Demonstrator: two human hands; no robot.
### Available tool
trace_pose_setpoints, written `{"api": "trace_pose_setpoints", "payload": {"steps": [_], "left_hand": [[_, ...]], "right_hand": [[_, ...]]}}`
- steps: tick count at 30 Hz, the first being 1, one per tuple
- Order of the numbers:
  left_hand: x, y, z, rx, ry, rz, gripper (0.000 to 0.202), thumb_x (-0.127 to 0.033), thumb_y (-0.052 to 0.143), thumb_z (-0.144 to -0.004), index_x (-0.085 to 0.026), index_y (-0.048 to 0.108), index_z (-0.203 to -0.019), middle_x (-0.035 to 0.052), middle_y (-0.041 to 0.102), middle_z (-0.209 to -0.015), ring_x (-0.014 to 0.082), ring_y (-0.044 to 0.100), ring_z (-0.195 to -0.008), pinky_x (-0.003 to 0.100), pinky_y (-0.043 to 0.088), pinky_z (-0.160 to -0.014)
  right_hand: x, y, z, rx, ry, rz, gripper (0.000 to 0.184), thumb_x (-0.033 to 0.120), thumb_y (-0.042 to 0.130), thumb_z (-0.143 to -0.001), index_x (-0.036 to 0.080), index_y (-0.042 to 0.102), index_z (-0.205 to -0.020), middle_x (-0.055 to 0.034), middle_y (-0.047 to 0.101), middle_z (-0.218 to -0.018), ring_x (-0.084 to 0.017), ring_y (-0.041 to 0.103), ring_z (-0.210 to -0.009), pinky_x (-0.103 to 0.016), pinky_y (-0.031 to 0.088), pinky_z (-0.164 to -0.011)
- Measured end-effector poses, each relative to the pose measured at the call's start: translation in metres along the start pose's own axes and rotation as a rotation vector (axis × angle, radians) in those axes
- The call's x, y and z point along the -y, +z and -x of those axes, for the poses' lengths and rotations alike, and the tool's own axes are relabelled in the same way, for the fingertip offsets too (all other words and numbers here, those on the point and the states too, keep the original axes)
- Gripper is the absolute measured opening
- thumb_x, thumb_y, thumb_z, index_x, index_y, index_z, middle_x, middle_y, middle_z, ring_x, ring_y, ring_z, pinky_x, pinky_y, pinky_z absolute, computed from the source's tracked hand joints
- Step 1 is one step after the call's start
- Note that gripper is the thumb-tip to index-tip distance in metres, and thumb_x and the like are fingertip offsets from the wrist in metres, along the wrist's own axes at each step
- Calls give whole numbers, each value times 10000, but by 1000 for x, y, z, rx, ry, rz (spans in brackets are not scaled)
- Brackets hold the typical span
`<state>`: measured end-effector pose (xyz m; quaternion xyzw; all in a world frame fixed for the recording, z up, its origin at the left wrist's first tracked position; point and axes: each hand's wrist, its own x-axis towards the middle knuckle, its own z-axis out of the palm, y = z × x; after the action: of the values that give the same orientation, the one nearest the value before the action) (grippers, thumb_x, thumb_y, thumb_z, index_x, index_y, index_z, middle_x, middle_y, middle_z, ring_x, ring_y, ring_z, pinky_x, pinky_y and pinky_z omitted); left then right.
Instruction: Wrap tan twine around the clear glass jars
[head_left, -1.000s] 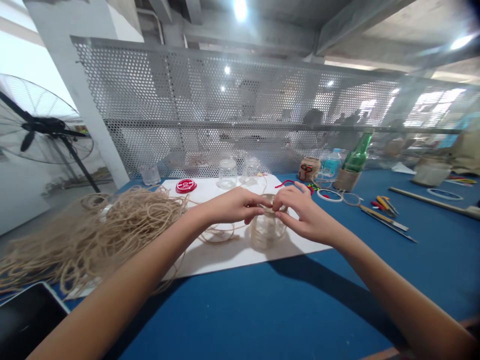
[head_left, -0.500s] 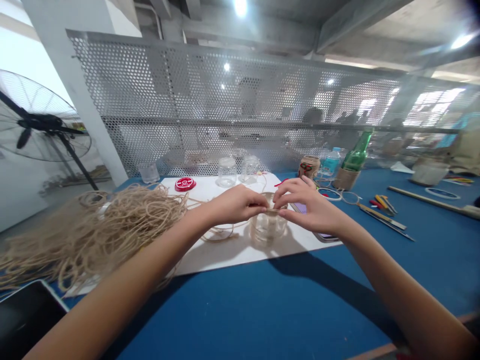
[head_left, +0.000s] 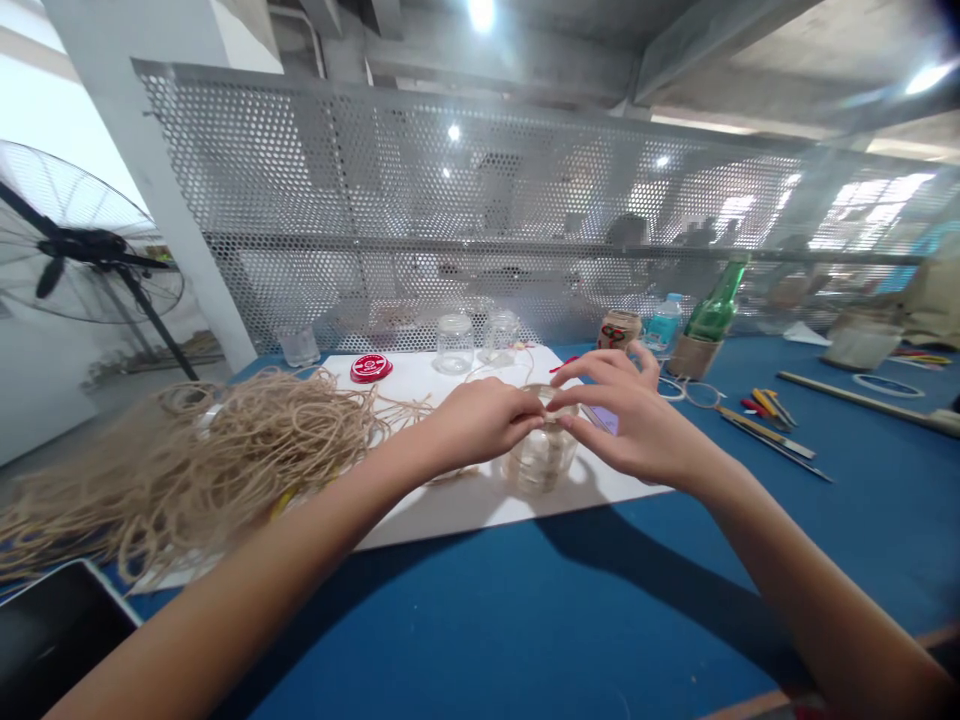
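Note:
A small clear glass jar (head_left: 537, 458) stands on a white sheet (head_left: 457, 500) on the blue table. Both my hands meet at its rim. My left hand (head_left: 484, 420) has its fingers curled, pinching a strand of tan jute twine at the jar's mouth. My right hand (head_left: 634, 420) pinches the same spot with thumb and forefinger, its other fingers fanned upward. The twine runs left to a big loose heap of jute twine (head_left: 187, 460).
A red lid (head_left: 370, 368) and two empty jars (head_left: 454, 343) stand at the sheet's far edge. A twine-wrapped jar (head_left: 619, 329), a green bottle (head_left: 712, 315), rings and tools (head_left: 765, 425) lie at the right. A dark tablet (head_left: 52, 640) lies at lower left. A perforated metal screen (head_left: 465, 200) stands behind.
My right hand has lifted a little and spread its fingers. My left hand has slid slightly right at the jar's rim. The jar has stayed in place.

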<state>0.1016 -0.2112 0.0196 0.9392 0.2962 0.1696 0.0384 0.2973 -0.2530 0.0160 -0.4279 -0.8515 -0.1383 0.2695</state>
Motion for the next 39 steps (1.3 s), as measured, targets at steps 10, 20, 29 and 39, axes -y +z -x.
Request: {"api": "trace_pose_setpoints", "payload": {"steps": [10, 20, 29, 39], "left_hand": [[-3, -7, 2, 44, -70, 71, 334, -312, 454, -870, -216, 515, -1183, 37, 658, -820, 155, 567, -686, 246, 366, -604], [24, -22, 4, 237, -26, 350, 460, -276, 398, -896, -215, 318, -1345, -50, 540, -532, 104, 524, -535, 203, 376, -550], [28, -12, 0, 167, 18, 258, 424, -224, 384, -894, -210, 382, -1317, -44, 536, -550, 94, 520, -536, 197, 394, -559], [30, -4, -5, 53, 68, 183, 234, -215, 425, -881, -175, 611, -1017, -10, 589, -654, 83, 512, -591, 197, 379, -601]], "right_hand": [[-4, 9, -4, 150, -35, -135, 85, 211, 457, -845, 212, 525, -794, -28, 547, -924, -198, 467, -985, -475, 225, -972], [-33, 10, -6, 206, -64, -251, 108, 266, 467, -871, 221, 552, -822, -37, 496, -982, -184, 440, -960, -391, 289, -898], [-35, 9, -6, 218, -67, -293, 121, 279, 476, -870, 215, 563, -815, -42, 468, -977, -186, 426, -976, -395, 288, -914], [-36, 8, -6, 223, -58, -268, 159, 324, 476, -866, 225, 597, -836, -49, 481, -1004, -198, 427, -989, -409, 299, -917]]}}
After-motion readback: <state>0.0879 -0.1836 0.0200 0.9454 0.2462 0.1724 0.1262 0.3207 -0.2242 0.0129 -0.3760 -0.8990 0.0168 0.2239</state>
